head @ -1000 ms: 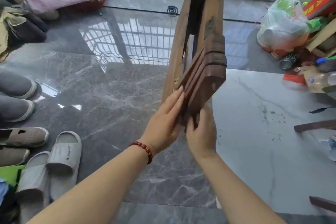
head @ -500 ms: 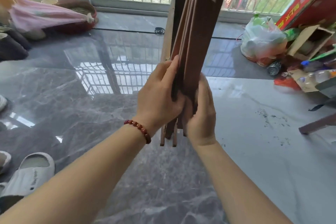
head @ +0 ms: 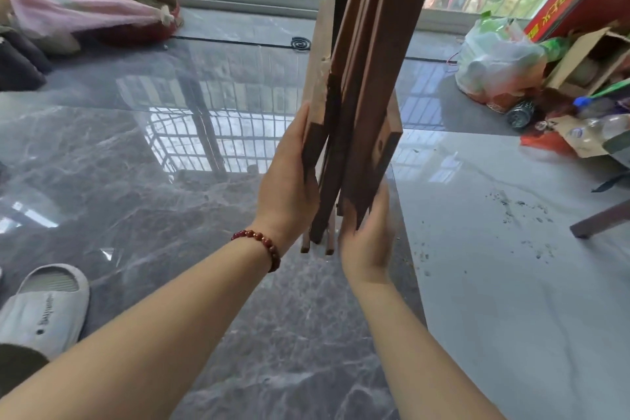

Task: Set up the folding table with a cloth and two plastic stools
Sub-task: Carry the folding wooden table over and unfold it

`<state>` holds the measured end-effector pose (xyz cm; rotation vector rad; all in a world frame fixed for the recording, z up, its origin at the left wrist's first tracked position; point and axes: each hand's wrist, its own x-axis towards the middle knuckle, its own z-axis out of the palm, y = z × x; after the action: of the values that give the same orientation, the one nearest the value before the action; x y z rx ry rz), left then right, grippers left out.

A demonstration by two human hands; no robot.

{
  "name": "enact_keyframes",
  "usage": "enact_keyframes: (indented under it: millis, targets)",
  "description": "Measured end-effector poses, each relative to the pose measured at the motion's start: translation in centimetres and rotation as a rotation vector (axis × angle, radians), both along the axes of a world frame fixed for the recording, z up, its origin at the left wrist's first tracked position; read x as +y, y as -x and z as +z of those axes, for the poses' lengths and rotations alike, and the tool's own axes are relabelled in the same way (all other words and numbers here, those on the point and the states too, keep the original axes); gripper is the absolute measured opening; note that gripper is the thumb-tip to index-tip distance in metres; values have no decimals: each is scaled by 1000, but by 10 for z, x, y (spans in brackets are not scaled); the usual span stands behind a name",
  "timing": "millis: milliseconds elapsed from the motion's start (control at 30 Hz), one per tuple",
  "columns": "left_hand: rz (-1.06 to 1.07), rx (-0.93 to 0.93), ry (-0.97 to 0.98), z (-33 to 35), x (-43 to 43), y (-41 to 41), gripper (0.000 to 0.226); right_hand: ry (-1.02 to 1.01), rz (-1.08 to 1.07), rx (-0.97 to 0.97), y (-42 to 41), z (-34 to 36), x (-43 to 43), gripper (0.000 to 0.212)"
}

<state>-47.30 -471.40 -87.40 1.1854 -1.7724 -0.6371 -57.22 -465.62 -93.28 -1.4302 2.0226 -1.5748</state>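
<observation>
The folding table (head: 362,95) is upright, pressed between left hand (head: 289,188) and right hand (head: 369,242).

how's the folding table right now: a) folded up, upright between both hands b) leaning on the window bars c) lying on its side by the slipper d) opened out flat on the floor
a: the folding table is folded and upright, with the left hand flat on one side and the right hand against the other.
</observation>
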Motion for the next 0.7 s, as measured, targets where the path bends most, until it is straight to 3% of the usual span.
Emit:
enact_keyframes:
  millis: [333, 467, 533, 700]
  targets:
    - [86, -21, -56, -2, 1, -8, 60, -484, -13, -214, -5, -46, 10, 52]
    - [74, -1, -49, 1, 1, -11, 61, -656, -61, -340, -7, -53, -2, 26]
    - [67, -9, -45, 2, 1, -11, 61, -756, -33, -285, -9, -57, -9, 17]
    - [42, -95, -29, -6, -3, -12, 68, -850, -12, -216, -5, -61, -27, 23]
